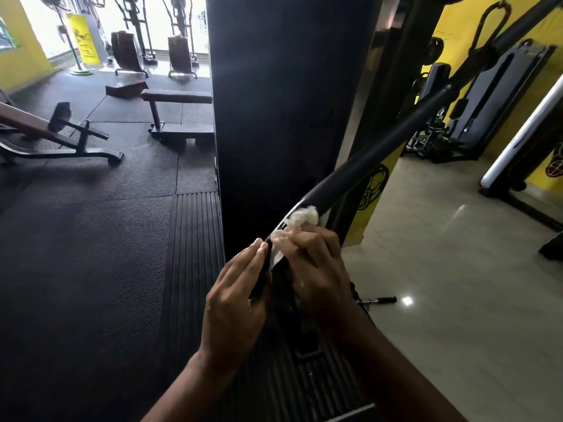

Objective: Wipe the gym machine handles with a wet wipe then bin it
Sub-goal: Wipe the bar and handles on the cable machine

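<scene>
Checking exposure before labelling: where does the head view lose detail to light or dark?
Head view: windows blown out; black machine column nearly featureless; wet wipe bright but readable; glare spot on the tiled floor; straight edges bow from the wide lens.

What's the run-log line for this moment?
phase: wiping | right hand: grips wet wipe against bar handle | left hand: straight fingers rest on handle's lower end

handle bar (380, 150): matt black | wipe (300, 219): crumpled white | floor tiles (441, 269): glossy
</scene>
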